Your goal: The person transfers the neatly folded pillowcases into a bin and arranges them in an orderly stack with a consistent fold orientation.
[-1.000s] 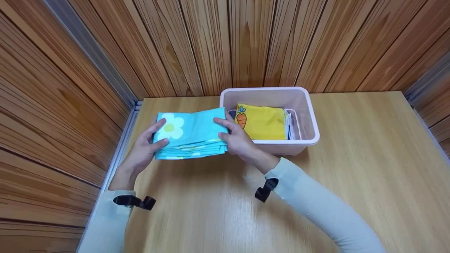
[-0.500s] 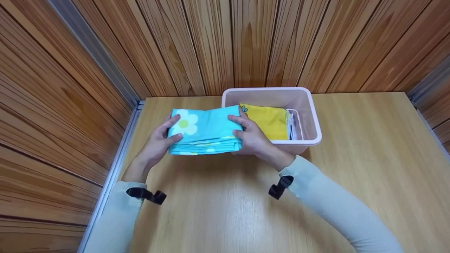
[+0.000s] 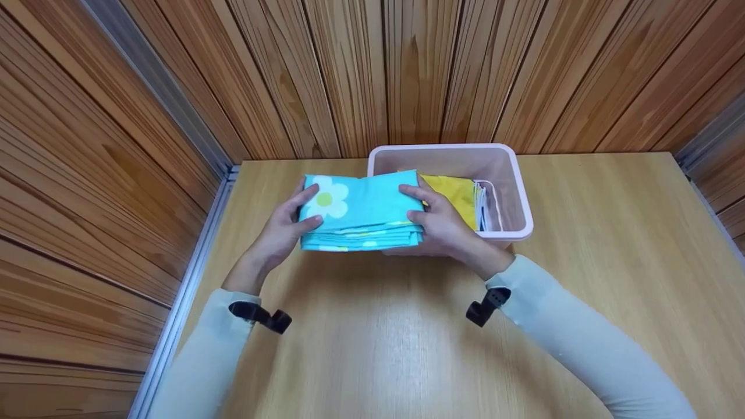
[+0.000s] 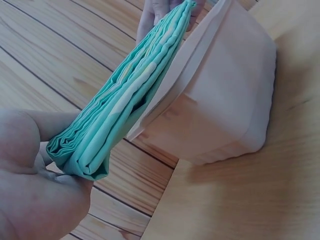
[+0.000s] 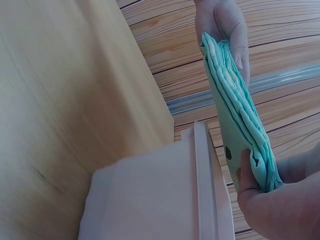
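A folded turquoise cloth [image 3: 372,201] with a white flower print is held level in the air between both hands. My left hand [image 3: 285,224] grips its left end, thumb on top. At the right end my right hand [image 3: 439,218] pinches the layers the same way. In the left wrist view the many folds of the cloth [image 4: 120,100] show edge-on, above the rim of a pale pink plastic bin [image 4: 220,95]. Inside the bin [image 3: 521,192] lies a folded yellow cloth [image 3: 451,195], partly covered in the head view by the turquoise one and the right hand.
White-edged folded fabric [image 3: 480,203] stands beside the yellow cloth in the bin. The bin sits at the back of a wooden table [image 3: 372,337], close to a wood-plank wall [image 3: 419,75]. A metal rail [image 3: 192,267] runs along the table's left edge.
Both hands have carried the turquoise cloth to the right, so it now overlaps the bin's left part and hides the carrot print on the yellow cloth. The bin stays in place.
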Demonstrator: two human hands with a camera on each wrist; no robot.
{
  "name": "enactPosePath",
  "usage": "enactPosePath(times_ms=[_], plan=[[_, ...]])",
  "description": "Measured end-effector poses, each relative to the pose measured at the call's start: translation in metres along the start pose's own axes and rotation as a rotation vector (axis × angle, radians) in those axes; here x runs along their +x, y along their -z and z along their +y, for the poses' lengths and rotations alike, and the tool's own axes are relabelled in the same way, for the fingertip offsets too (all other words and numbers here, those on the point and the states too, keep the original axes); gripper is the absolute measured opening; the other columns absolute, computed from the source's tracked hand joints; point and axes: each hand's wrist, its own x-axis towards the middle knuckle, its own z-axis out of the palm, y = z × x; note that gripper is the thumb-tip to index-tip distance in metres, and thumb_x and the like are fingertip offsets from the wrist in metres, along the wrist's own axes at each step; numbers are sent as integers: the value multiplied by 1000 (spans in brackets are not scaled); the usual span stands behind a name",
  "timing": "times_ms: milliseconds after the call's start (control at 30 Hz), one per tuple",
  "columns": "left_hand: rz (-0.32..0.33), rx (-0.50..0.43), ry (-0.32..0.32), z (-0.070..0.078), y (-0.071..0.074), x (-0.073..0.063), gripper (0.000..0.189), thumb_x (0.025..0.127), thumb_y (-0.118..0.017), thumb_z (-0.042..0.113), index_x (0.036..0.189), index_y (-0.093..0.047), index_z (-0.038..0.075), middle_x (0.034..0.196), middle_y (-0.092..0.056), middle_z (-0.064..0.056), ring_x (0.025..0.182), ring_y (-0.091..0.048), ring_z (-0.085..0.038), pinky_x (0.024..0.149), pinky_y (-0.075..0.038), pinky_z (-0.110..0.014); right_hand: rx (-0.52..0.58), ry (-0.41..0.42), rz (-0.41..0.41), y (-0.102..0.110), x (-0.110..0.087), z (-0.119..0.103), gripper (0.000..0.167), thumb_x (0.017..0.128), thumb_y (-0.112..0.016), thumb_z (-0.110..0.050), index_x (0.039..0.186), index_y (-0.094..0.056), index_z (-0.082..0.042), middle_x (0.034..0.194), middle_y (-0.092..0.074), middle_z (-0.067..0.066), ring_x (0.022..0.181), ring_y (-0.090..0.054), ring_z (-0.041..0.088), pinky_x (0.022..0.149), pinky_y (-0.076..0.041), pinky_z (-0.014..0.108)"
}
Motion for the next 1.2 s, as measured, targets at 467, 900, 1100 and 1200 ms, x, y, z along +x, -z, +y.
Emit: enactPosePath(times_ms=[467, 900, 1100, 1200], plan=[[-8, 61, 45, 8, -18, 13, 61, 103, -59, 10, 160, -35, 17, 172, 1, 0, 157, 6, -19, 126, -3, -39, -36, -8, 12, 25, -3, 2, 53, 105, -49, -2, 156, -44, -18, 172, -2, -2, 157, 0, 19, 123, -22, 34], [-12, 47, 36, 16, -32, 25, 62, 103, -60, 9, 159, -36, 17, 172, -1, -2, 157, 3, -20, 126, -7, -38, -7, -18, 27, 43, -6, 0, 51, 106, -47, -4, 156, -44, -16, 172, 0, 0, 157, 3, 19, 125, -16, 35], [-21, 28, 26, 18, -39, 31, 62, 103, -59, 8, 159, -35, 17, 172, -1, -3, 157, 2, -20, 126, -8, -37, -29, 5, 38, 51, -8, 0, 51, 106, -46, -3, 155, -45, -16, 172, -2, 2, 157, 1, 20, 125, -13, 37], [-22, 14, 17, 19, -42, 34, 61, 103, -58, 7, 159, -36, 15, 172, -2, -2, 157, 2, -20, 126, -9, -36, -46, 10, 43, 54, -8, -1, 51, 106, -46, -2, 155, -45, -16, 172, -4, 3, 157, -1, 20, 125, -15, 37]])
